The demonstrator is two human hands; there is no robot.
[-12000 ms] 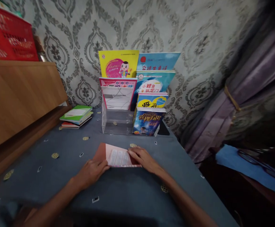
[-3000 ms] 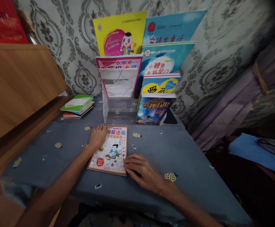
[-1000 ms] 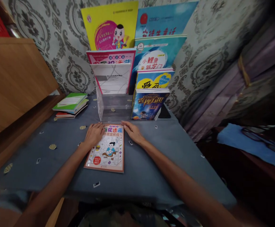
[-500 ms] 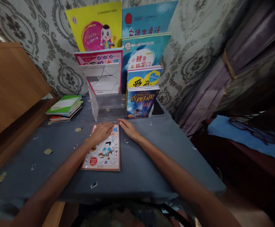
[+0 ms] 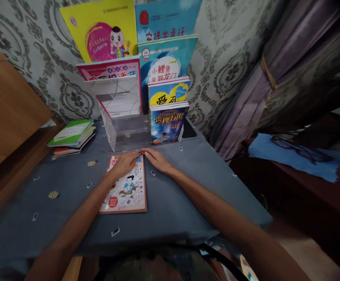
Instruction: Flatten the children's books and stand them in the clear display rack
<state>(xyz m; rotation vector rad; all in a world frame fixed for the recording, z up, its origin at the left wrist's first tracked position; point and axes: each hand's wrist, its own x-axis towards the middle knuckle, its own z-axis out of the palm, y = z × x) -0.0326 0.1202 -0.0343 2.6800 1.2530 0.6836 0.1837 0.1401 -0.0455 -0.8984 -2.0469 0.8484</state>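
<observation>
A thin picture book [image 5: 126, 191] with a cartoon figure on its cover lies flat on the blue-grey tablecloth [image 5: 187, 187]. My left hand [image 5: 125, 163] rests on the book's top part, fingers stretched flat. My right hand [image 5: 156, 159] lies open at the book's top right corner, fingertips meeting those of the left. Just beyond them stands a clear acrylic book stand [image 5: 124, 130], its front left slot without a book. The stand's other tiers hold several upright books, with a dark blue one [image 5: 167, 121] in front at the right.
A small stack of books topped by a green one [image 5: 70, 134] lies at the table's left rear. A wooden board [image 5: 9, 113] leans along the left. Patterned wallpaper backs the stand. A purple curtain [image 5: 263, 78] hangs right; a blue cloth [image 5: 289, 154] covers a dark side table.
My right hand went from the book's lower right corner up to its top right corner. My left hand slid rightward over the top edge. The view has drifted to the right.
</observation>
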